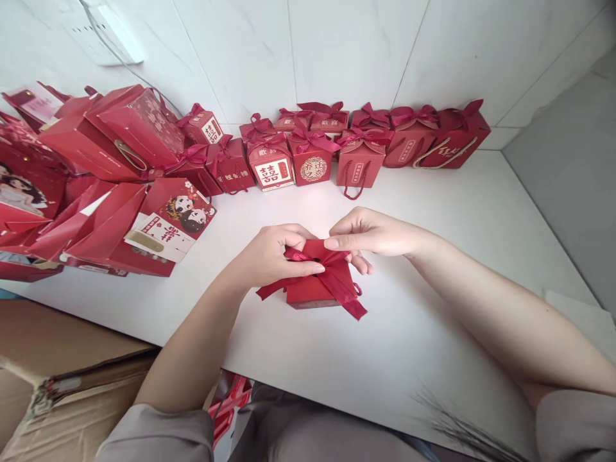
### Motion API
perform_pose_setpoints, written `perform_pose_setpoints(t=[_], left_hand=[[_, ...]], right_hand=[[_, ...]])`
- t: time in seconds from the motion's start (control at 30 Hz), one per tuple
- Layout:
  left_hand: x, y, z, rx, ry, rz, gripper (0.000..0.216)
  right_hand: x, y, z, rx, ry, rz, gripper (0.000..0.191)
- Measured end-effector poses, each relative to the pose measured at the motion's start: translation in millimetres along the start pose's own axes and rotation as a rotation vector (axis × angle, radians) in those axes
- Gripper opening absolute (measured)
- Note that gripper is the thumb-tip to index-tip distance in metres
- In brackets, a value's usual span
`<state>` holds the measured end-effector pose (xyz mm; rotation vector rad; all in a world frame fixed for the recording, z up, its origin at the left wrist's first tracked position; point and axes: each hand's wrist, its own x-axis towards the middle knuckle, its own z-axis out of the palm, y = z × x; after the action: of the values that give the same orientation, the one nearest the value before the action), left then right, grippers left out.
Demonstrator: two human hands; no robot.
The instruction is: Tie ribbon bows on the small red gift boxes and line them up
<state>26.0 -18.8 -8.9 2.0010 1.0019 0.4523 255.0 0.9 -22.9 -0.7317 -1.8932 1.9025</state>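
From the head camera, both hands are meeting over a small red box [310, 292] that is sitting on the white counter [433, 333], near its front edge and right in front of the person. A dark red ribbon [342, 285] is crossing the top of the box, with one tail trailing off to the left onto the counter and a wider tail hanging over the right front corner.

The left hand [269, 256] is resting on the left part of the box top, its fingers [308, 268] clenched on a fold of the ribbon. The right hand [366, 234] is reaching in from the right, its fingers [333, 244] pinching the ribbon just beside the left thumb, so the two hands are almost touching above the knot.

Well behind the box, a row of red gift boxes [312, 160] with ribbon bows is standing along the tiled wall [346, 58]. To the left, a pile of red paper bags [96, 192] is lying on its side, some printed with cartoon figures. A white socket strip [113, 35] is hanging on the wall above the pile. A brown cardboard carton [58, 385] is sitting below the counter edge at lower left.
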Motion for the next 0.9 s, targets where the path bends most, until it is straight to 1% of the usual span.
perform_pose_setpoints(t=[0.13, 0.3, 0.4, 0.5, 0.63, 0.8, 0.9], left_hand=[[-0.6, 1.2, -2.3, 0.019, -0.029, -0.002, 0.041], [-1.5, 2.0, -4.1, 0.028, -0.042, 0.017, 0.043], [-1.5, 0.4, -5.7, 0.028, -0.054, 0.033, 0.044], [-1.0, -2.5, -6.6, -0.044, -0.058, 0.028, 0.041], [-1.4, -3.6, -6.8, -0.108, -0.017, -0.008, 0.043], [-2.2, -0.8, -7.8, -0.164, 0.031, 0.041, 0.047], [-1.6, -0.6, -8.0, -0.223, 0.041, 0.048, 0.048]], right_hand=[[1.0, 0.5, 1.3, -0.025, 0.05, -0.008, 0.044], [-0.3, 1.6, 5.1, -0.098, 0.103, -0.007, 0.046], [-1.0, 1.6, 7.5, -0.069, 0.087, -0.008, 0.048], [-1.9, 0.9, 7.9, -0.053, 0.048, 0.008, 0.049], [-5.4, -1.9, 5.5, -0.074, 0.008, 0.011, 0.049], [-7.8, -5.0, 3.3, -0.032, -0.033, 0.014, 0.045], [-6.2, -3.0, 2.1, -0.003, -0.025, 0.011, 0.044]])
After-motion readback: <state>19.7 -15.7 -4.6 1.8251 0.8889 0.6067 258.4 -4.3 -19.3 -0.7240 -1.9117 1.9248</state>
